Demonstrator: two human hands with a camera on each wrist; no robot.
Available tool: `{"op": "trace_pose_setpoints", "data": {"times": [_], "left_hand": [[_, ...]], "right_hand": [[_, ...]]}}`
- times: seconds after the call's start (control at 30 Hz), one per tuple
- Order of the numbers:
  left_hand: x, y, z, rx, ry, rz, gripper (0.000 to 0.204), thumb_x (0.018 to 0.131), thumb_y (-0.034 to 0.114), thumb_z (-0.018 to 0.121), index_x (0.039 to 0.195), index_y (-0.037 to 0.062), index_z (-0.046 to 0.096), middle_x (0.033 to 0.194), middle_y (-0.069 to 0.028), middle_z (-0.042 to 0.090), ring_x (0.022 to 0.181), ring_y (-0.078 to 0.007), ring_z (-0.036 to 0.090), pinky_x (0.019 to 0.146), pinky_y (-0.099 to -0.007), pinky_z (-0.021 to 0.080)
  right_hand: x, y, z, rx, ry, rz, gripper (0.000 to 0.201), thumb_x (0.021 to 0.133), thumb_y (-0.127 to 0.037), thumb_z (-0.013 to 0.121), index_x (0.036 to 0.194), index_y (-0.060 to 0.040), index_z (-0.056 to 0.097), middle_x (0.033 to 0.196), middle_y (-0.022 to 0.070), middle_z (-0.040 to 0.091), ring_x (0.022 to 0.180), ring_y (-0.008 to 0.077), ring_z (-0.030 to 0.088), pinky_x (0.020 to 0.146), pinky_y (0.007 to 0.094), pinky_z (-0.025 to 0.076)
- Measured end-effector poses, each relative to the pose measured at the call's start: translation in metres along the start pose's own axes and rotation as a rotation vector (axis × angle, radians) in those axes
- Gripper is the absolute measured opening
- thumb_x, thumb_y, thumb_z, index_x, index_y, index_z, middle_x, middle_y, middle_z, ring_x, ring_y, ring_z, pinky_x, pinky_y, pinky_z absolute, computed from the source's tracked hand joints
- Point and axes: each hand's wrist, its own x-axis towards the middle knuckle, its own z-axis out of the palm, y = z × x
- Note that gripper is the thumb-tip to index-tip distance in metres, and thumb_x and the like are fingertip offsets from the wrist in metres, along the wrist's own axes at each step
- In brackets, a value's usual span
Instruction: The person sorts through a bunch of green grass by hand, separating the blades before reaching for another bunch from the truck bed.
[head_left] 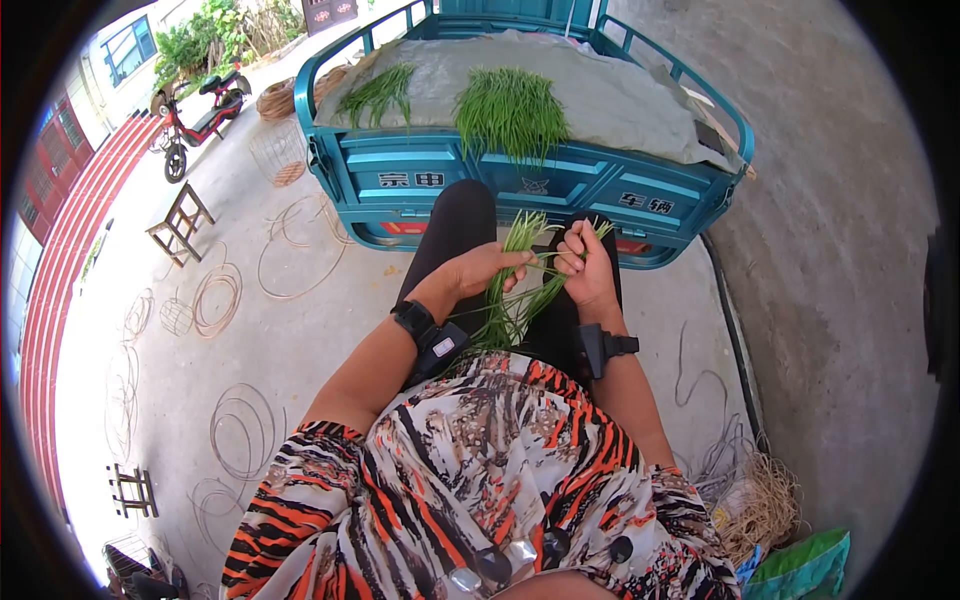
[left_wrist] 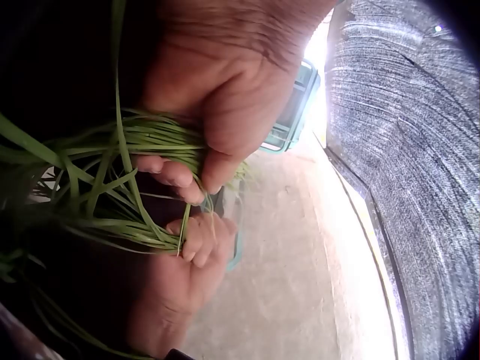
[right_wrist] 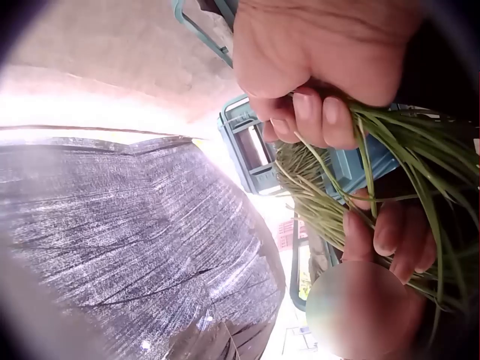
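Note:
In the head view my left hand (head_left: 478, 270) grips a bunch of green chives (head_left: 522, 235) over the lap, pale stem ends pointing toward the cart. Beside it, my right hand (head_left: 588, 268) has its fingers curled round a smaller bunch of chives (right_wrist: 420, 146), whose leaves trail down between the legs. A few thin strands stretch from one hand to the other. The left wrist view shows the left thumb (left_wrist: 225, 161) pressed along the stems, with the right fingers (left_wrist: 196, 238) close below. Loose leaves hang down toward the patterned shirt (head_left: 480, 470).
Ahead stands a blue cargo cart (head_left: 400, 165); a large pile of chives (head_left: 512, 110) and a smaller pile (head_left: 380, 92) lie on its grey sheet (head_left: 620, 95). A wooden stool (head_left: 180, 225), wire coils (head_left: 217, 300) and a red scooter (head_left: 205, 125) are at the left. Dry straw (head_left: 765, 505) lies lower right.

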Motion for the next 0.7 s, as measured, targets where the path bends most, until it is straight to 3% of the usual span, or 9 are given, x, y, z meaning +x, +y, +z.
{"op": "trace_pose_setpoints", "data": {"times": [0.7], "left_hand": [[-0.003,0.000,-0.011,-0.102,0.038,0.043,0.021,0.091,0.024,0.055,0.096,0.0038,0.058,0.074,-0.0010,0.054,0.059,-0.0103,0.049,0.056,-0.0248,0.042]], "right_hand": [[-0.005,-0.010,-0.004,0.024,-0.021,-0.012,0.022,0.098,-0.027,0.040,0.088,-0.0102,0.050,0.064,-0.0040,0.039,0.045,0.0054,0.032,0.040,0.0203,0.026]]}}
